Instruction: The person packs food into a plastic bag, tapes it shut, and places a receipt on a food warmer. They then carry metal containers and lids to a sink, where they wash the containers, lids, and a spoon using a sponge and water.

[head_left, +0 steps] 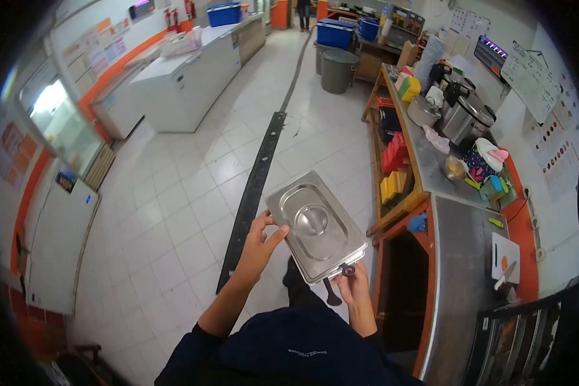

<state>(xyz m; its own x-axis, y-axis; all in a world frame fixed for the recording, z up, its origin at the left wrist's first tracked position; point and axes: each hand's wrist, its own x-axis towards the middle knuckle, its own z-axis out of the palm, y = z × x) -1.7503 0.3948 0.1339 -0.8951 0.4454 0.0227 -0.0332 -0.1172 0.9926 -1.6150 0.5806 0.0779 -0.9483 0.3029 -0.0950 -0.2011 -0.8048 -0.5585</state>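
Mid-frame, our left grip [262, 243] pinches a lidded steel food pan [315, 241]. Our right grip [356, 284] clasps its lower-right end.

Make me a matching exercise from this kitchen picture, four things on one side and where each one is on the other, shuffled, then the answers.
Things
1. lidded steel food pan
2. white cutting board
3. handwritten board
4. nearer trash bin

Places
A. on the right-hand wall
B. held between the left hand and the right hand
C. standing on the tiled floor
D. lying on the metal counter

Right pairs: 1-B, 2-D, 3-A, 4-C
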